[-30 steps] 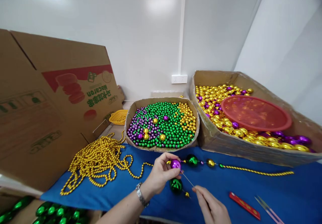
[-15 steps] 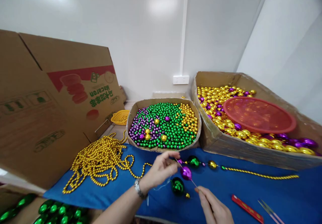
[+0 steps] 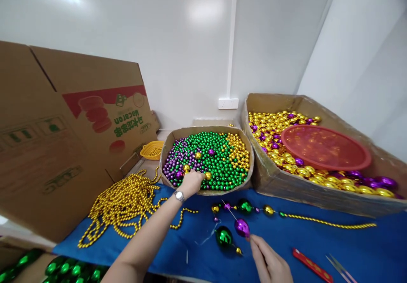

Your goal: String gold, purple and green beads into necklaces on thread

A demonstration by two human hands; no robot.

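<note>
My left hand (image 3: 192, 182) reaches into the cardboard tray (image 3: 163, 153) of small green, purple and gold beads; its fingertips are among the beads beside a larger gold one, and what they grip is too small to tell. Near the front edge, my right hand (image 3: 269, 257) pinches the lower end of a thin needle that runs through a shiny purple bead (image 3: 242, 228). Just left of that lie a large green bead (image 3: 224, 236) and a small gold bead (image 3: 238, 251). Behind, a strung row with a green bead (image 3: 244, 206) and a gold bead (image 3: 269, 209) rests on the blue cloth.
Gold bead strands (image 3: 127, 202) are heaped at left by a big cardboard box (image 3: 104, 147) and yellow basket (image 3: 146, 151). A large carton (image 3: 286, 187) at right holds gold and purple beads and a red basin (image 3: 327, 147). A red cutter (image 3: 311, 265) and tweezers (image 3: 340, 268) lie at front right.
My left hand has left the needle's tip and moved up and forward into the tray. The purple bead now sits lower on the needle, near my right fingers.
</note>
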